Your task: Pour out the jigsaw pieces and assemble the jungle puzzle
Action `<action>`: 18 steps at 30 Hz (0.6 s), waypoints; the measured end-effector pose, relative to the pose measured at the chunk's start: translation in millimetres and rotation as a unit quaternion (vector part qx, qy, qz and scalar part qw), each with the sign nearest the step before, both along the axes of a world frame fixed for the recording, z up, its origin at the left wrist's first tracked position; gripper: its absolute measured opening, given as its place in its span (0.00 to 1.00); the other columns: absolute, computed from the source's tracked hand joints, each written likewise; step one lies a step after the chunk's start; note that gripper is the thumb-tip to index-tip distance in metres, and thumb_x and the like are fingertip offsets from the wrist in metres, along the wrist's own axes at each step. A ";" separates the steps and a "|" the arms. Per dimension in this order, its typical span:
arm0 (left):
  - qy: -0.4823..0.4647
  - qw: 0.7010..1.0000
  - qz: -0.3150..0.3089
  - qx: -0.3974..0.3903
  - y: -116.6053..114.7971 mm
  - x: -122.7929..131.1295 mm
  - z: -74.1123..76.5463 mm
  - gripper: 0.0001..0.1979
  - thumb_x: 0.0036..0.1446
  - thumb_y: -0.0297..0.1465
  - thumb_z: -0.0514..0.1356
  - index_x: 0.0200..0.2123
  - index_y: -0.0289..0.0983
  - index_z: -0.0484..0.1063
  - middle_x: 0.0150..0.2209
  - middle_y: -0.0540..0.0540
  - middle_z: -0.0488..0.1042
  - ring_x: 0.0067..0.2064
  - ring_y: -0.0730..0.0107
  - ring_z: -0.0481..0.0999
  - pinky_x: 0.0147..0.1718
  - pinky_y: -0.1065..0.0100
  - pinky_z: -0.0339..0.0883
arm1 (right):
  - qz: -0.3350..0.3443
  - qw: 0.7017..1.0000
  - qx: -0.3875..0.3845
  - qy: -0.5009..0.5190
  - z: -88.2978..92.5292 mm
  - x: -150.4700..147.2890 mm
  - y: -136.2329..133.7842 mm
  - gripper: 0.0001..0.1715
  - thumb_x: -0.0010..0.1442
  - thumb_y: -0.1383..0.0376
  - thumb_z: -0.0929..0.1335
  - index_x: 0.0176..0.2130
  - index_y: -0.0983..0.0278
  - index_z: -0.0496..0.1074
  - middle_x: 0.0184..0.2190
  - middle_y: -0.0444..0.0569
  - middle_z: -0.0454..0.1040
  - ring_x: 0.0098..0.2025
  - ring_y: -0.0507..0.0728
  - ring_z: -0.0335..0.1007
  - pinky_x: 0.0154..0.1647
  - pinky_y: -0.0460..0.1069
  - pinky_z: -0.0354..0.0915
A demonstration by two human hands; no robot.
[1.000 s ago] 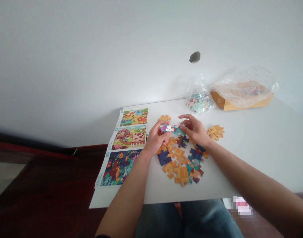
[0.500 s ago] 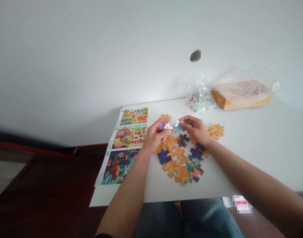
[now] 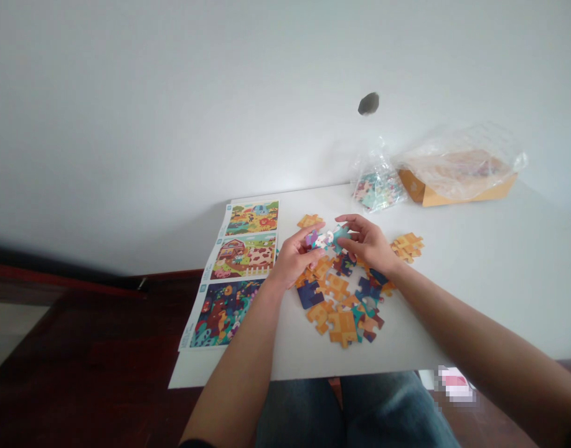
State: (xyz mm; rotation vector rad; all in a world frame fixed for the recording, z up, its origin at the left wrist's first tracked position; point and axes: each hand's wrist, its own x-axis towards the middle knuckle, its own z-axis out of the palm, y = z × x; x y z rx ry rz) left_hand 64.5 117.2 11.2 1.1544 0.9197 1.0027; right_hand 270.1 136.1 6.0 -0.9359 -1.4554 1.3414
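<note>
left hand (image 3: pixel 292 259) is closed up, fingers (image 3: pixel 307 240) and thumb pinching a purple-and-white jigsaw pc (image 3: pixel 320 239) at the tips. right hand (image 3: pixel 367 244) sits just right of that, fingers (image 3: pixel 353 220) half curled and spread, reaching toward a teal jigsaw pc (image 3: pixel 340 236). the teal pc lies right btwn both hands, just past the left fingertips and close to the right fingertips; can't tell if the right fingers actually touch or grip it.

below the fingers is a loose pile of jigsaw pcs (image 3: pixel 336 305), orange and navy mostly, on a white table (image 3: pixel 476 280). a small orange pc (image 3: pixel 310 221) lies just above the left fingers, and an orange cluster of pcs (image 3: pixel 407 249) sits right of the right fingers. left of the left hand, well clear of the fingers, is a long printed picture sheet (image 3: pixel 245 274) w/ 3 scenes.

far above the fingers: a clear plastic bag of pcs (image 3: pixel 376 183), and next to it an orange cardboard box (image 3: pixel 457 186) w/ clear plastic over it. jeans (image 3: pixel 355 414) show under the table edge, well below the hands.
</note>
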 end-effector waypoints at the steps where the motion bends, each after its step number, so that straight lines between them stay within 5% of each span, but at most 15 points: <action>1: 0.001 1.000 0.001 -0.003 -0.1 0.3 0.2 0.32 0.49 0.32 0.70 0.59 0.41 0.71 0.21 0.55 0.65 0.20 0.78 0.61 0.21 0.74 0.58 | 0.001 1.000 0.002 0.006 0.0 -0.2 0.4 0.32 0.54 0.56 0.76 0.55 0.60 0.67 0.35 0.43 0.68 0.23 0.47 0.63 0.19 0.44 0.61; 8: 0.014 1.000 -0.007 0.006 0.1 -0.4 -0.6 0.31 0.50 0.32 0.69 0.59 0.41 0.71 0.21 0.54 0.65 0.20 0.77 0.62 0.22 0.72 0.57 | -0.030 0.999 0.022 -0.021 -2.6 0.4 3.2 0.28 0.54 0.58 0.75 0.52 0.63 0.70 0.32 0.43 0.69 0.31 0.50 0.65 0.28 0.45 0.65; 18: -0.051 0.998 -0.001 -0.029 -0.2 -2.4 1.5 0.32 0.46 0.26 0.64 0.58 0.40 0.73 0.21 0.53 0.66 0.21 0.75 0.64 0.23 0.71 0.58 | -0.001 1.000 -0.016 0.018 2.0 -0.2 0.2 0.27 0.55 0.54 0.74 0.51 0.62 0.71 0.36 0.45 0.69 0.30 0.51 0.66 0.26 0.48 0.73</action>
